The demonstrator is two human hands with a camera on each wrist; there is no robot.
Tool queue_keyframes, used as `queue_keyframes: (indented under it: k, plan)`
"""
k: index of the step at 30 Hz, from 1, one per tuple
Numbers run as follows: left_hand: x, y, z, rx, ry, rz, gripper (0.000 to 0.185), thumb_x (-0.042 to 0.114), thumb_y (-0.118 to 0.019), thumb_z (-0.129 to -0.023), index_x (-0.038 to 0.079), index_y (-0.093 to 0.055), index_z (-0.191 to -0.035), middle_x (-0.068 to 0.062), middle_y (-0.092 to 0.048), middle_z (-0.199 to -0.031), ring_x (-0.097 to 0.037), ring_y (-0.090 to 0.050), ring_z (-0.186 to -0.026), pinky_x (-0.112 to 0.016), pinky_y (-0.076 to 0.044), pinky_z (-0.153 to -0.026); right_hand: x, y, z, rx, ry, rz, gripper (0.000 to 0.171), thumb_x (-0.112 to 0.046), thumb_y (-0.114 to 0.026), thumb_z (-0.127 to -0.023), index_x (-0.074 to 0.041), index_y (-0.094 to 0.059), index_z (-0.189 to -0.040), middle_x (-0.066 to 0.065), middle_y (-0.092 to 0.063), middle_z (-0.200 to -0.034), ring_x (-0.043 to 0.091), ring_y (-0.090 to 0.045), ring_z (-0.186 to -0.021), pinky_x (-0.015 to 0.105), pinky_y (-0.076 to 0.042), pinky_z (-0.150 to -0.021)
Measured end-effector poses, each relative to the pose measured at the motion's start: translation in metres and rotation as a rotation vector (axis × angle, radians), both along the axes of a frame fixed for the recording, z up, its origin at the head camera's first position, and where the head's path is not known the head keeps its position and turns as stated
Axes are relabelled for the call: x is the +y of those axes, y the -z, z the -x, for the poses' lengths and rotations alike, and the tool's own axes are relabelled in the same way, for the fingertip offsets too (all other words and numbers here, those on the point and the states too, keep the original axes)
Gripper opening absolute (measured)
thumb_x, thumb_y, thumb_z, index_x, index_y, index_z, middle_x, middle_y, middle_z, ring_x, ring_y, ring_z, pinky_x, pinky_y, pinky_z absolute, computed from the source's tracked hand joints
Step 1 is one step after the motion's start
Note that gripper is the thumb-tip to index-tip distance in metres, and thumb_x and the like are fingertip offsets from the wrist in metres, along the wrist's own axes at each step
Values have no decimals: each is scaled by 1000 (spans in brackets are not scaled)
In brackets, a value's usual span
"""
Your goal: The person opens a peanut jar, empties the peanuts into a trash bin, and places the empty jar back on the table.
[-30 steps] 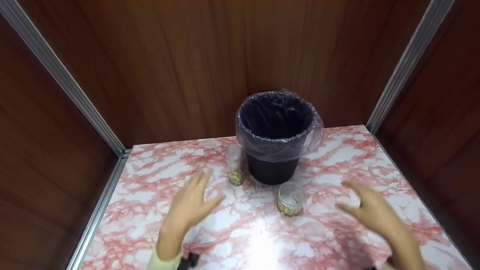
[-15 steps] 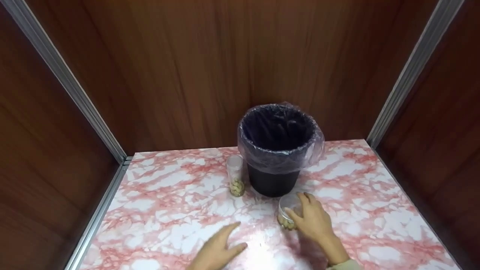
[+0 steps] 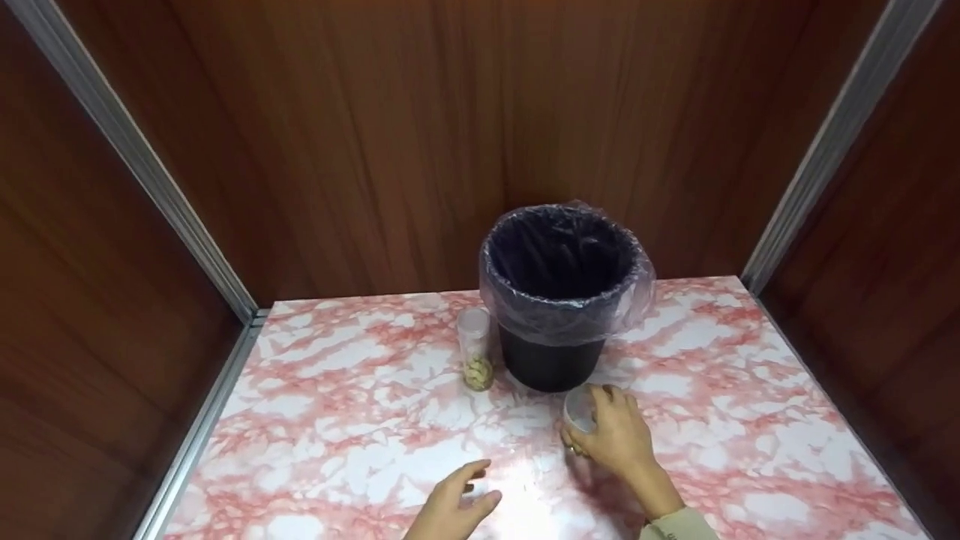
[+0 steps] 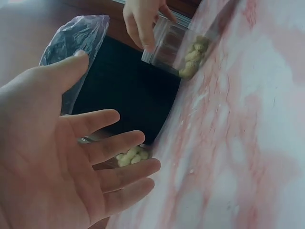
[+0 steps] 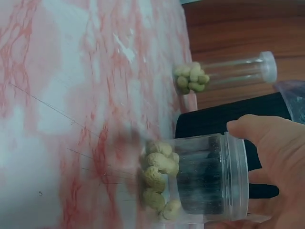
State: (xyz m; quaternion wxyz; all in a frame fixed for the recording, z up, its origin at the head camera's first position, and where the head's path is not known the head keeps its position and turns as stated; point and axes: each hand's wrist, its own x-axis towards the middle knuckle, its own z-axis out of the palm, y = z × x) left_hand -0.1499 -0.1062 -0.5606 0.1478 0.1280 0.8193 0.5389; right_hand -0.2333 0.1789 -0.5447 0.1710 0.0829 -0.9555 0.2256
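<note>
My right hand (image 3: 619, 439) grips a short, wide clear plastic jar (image 3: 580, 409) by its upper part, thumb on one side and fingers round the other. Several unshelled peanuts (image 5: 161, 164) lie in the bottom of this jar, which stands upright on the table, as the right wrist view shows. My left hand (image 3: 454, 504) is held over the front of the table with fingers spread and nothing in it. A tall, narrow clear jar (image 3: 475, 336) with a whitish cap and peanuts at its bottom stands farther back, touched by neither hand.
Behind the short jar stands a black bin (image 3: 551, 364) lined with a thin purplish plastic bag (image 3: 562, 324). The tall jar is just left of it. Red-and-white marbled surface (image 3: 337, 390) covers the table. Brown wood panels (image 3: 375, 150) with metal edge strips enclose the back and sides.
My right hand has come in from the right and taken hold of the short jar. The left hand has moved rightward and nearer the front. Both jars stay standing.
</note>
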Motion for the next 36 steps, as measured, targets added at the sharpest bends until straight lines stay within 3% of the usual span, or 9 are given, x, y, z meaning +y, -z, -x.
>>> queue_keyframes:
  k: [4, 7, 11, 14, 20, 25, 30, 33, 36]
  plan:
    - [4, 8, -1, -31, -19, -152, 56, 37, -55, -99, -4, -47, -137, -24, -53, -129, -38, -57, -110, -54, -48, -91, 1, 0, -3, -31, 3, 24, 70, -41, -85, -64, -6, -61, -119, 20, -56, -116, 40, -53, -103, 52, -50, -75]
    - [6, 14, 0, -74, -77, -246, 51, 32, -54, -100, -5, -48, -135, -22, -55, -124, -32, -60, -100, -44, -54, -81, -2, -5, -7, -64, 3, 105, 70, -38, -84, -63, -8, -60, -122, 17, -57, -116, 37, -54, -105, 52, -49, -80]
    - [14, 20, 3, -169, -149, -420, 50, 26, -53, -101, -7, -42, -138, -23, -53, -127, -36, -61, -99, -42, -55, -78, -11, -16, -18, -127, -33, 348, 73, -23, -82, -64, -7, -56, -130, 13, -57, -121, 31, -55, -105, 46, -48, -86]
    - [21, 20, 4, -227, -174, -575, 55, 23, -50, -103, -8, -31, -144, -28, -44, -135, -44, -55, -111, -52, -51, -89, -18, -24, -29, -237, -95, 588, 74, -14, -80, -67, -6, -52, -135, 16, -54, -123, 29, -54, -104, 41, -49, -83]
    - [29, 6, 7, -236, -134, -788, 67, 22, -48, -103, 2, -9, -154, -33, -20, -149, -55, -36, -126, -65, -36, -99, -24, -33, -45, -393, -277, 917, 72, -6, -74, -75, -3, -44, -140, 21, -45, -131, 32, -48, -107, 38, -48, -86]
    - [29, 1, 9, -166, -69, -831, 84, 20, -63, -95, 9, -6, -156, -31, -21, -147, -38, -45, -118, -47, -46, -94, -28, -31, -55, -440, -400, 1002, 73, -2, -72, -76, 2, -39, -142, 24, -40, -134, 30, -48, -108, 35, -52, -80]
    - [31, 2, 15, -46, -15, -845, 83, 4, -72, -86, -3, -20, -150, -29, -37, -139, -37, -51, -116, -38, -49, -94, -31, -27, -58, -460, -479, 1035, 74, -2, -73, -78, 5, -36, -142, 27, -38, -136, 35, -50, -110, 38, -50, -86]
    - [34, 2, 17, -22, -44, -795, 74, 2, -74, -84, -6, -33, -144, -25, -43, -133, -38, -55, -112, -38, -51, -91, -29, -28, -60, -473, -484, 1025, 73, -3, -73, -81, 3, -35, -144, 28, -36, -140, 40, -47, -117, 42, -48, -91]
    - [37, 0, 19, -11, -63, -749, 73, 1, -76, -82, -7, -36, -142, -25, -45, -131, -38, -58, -106, -40, -52, -88, -27, -33, -62, -476, -381, 912, 65, -16, -68, -90, -2, -36, -145, 29, -35, -144, 39, -50, -116, 41, -49, -88]
